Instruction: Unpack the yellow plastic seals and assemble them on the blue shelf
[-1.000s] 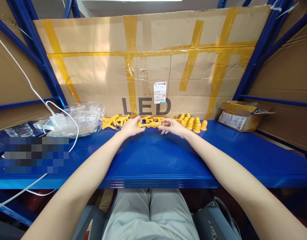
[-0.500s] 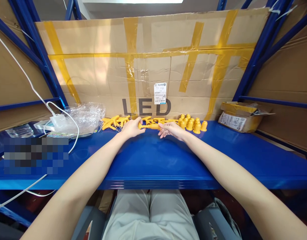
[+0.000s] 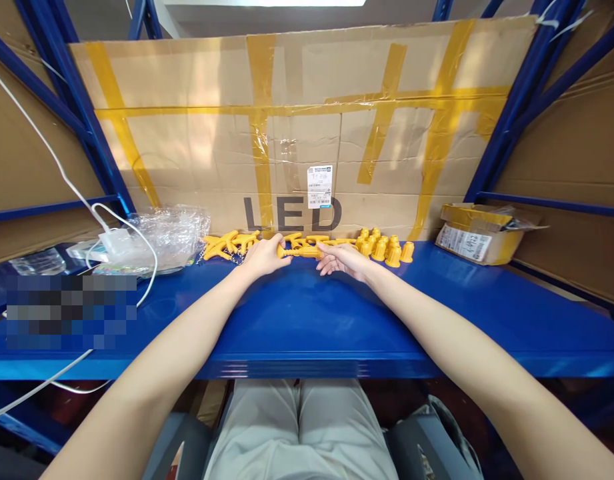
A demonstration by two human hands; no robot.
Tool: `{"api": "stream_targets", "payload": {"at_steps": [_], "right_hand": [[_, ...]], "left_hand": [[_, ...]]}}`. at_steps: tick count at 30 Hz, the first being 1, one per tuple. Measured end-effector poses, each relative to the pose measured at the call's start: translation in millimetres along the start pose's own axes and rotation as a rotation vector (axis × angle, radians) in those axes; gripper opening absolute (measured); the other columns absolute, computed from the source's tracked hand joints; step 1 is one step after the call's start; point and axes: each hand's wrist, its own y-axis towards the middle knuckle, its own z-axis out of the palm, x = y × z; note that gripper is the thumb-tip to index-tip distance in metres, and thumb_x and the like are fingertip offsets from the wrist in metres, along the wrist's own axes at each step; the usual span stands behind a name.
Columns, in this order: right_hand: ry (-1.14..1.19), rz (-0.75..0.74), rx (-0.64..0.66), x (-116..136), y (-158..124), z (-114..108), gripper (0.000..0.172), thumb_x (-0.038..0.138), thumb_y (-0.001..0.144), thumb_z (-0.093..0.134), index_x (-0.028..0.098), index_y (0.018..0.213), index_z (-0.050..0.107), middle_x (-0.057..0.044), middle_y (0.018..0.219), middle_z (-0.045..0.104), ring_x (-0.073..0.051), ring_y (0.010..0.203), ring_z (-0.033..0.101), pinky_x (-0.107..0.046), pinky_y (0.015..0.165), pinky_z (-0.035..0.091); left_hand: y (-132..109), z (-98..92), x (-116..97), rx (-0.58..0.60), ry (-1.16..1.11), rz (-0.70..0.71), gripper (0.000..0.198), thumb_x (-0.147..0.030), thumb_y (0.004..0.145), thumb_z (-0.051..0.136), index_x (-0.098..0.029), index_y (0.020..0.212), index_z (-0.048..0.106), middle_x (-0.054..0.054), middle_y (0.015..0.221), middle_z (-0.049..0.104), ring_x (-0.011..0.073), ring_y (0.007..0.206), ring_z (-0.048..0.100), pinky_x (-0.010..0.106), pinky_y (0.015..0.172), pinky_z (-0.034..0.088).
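Between my two hands a slim yellow plastic piece (image 3: 301,252) lies sideways, just above the blue shelf. My left hand (image 3: 265,257) is closed around its left end. The thumb and fingers of my right hand (image 3: 343,260) pinch its right end. Behind and left of my left hand is a pile of yellow branched parts (image 3: 221,245) with small chains. More yellow parts (image 3: 317,239) lie behind the held piece. Several yellow ribbed caps (image 3: 393,255) stand to the right of my right hand.
A blue shelf (image 3: 307,320) spans the view, backed by a large taped cardboard box (image 3: 187,147). Clear plastic wrap (image 3: 174,233), a white adapter (image 3: 117,243) with cables and a blurred patch are left. A small open carton (image 3: 479,240) stands right.
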Motion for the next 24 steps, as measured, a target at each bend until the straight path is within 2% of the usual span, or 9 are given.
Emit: {"api": "stream_targets", "payload": {"at_steps": [10,15,17,19,21,23,24], "right_hand": [[0.025,0.021,-0.002,-0.4,0.0,1.3,0.037,0.045,0.091,0.057,0.014,0.072,0.060,-0.008,0.063,0.070,-0.012,0.050,0.065,-0.019,0.049,0.050],[0.180,0.050,0.010,3.9,-1.9,4.5,0.029,0.037,0.094,0.055,0.014,0.079,0.062,-0.008,0.071,0.072,-0.012,0.057,0.066,-0.020,0.056,0.052],[0.250,0.058,-0.018,8.6,-1.7,3.5,0.026,0.033,0.095,0.053,0.014,0.081,0.062,-0.007,0.070,0.071,-0.011,0.056,0.065,-0.020,0.059,0.052],[0.298,0.017,-0.090,13.4,-0.4,-1.3,0.023,0.031,0.095,0.051,0.015,0.083,0.061,-0.006,0.072,0.070,-0.011,0.059,0.065,-0.020,0.063,0.053],[0.291,-0.085,-0.220,16.3,1.8,-11.0,0.016,0.030,0.094,0.051,0.017,0.090,0.058,-0.006,0.080,0.071,-0.013,0.068,0.067,-0.023,0.069,0.054],[0.166,-0.239,-0.408,15.5,4.2,-24.5,0.013,0.030,0.091,0.054,0.020,0.101,0.055,-0.006,0.093,0.071,-0.015,0.079,0.068,-0.026,0.075,0.054],[0.040,-0.326,-0.511,13.7,5.4,-32.0,0.019,0.030,0.089,0.056,0.022,0.107,0.054,-0.006,0.100,0.070,-0.016,0.084,0.068,-0.028,0.078,0.053]], "left_hand": [[1.0,1.1,0.1,-0.002,0.019,-0.010,0.037,-0.052,0.075,0.058,-0.026,0.101,0.053,0.002,0.076,0.065,0.0261,0.079,0.064,0.031,0.068,0.043],[-1.6,-3.3,-2.4,-0.015,-0.030,0.008,0.038,-0.052,0.077,0.058,-0.026,0.105,0.053,0.003,0.081,0.066,0.0261,0.082,0.065,0.032,0.070,0.045],[-2.9,-5.2,-3.3,-0.023,-0.089,0.049,0.047,-0.051,0.077,0.060,-0.026,0.115,0.051,0.003,0.088,0.067,0.0252,0.085,0.065,0.033,0.073,0.046],[-3.5,-6.2,-3.5,-0.050,-0.160,0.091,0.063,-0.050,0.077,0.061,-0.026,0.132,0.041,0.004,0.098,0.067,0.0239,0.088,0.065,0.033,0.076,0.047],[-3.2,-6.1,-2.9,-0.076,-0.207,0.101,0.073,-0.051,0.079,0.059,-0.027,0.142,0.030,0.005,0.107,0.065,0.0230,0.088,0.065,0.034,0.077,0.048],[-2.4,-5.4,-1.8,-0.069,-0.216,0.093,0.070,-0.051,0.083,0.054,-0.025,0.143,0.029,0.006,0.110,0.065,0.0230,0.088,0.065,0.035,0.076,0.049],[-2.0,-5.0,-1.0,-0.054,-0.209,0.090,0.066,-0.050,0.084,0.052,-0.024,0.141,0.032,0.006,0.110,0.065,0.0230,0.088,0.065,0.035,0.076,0.049]]}}
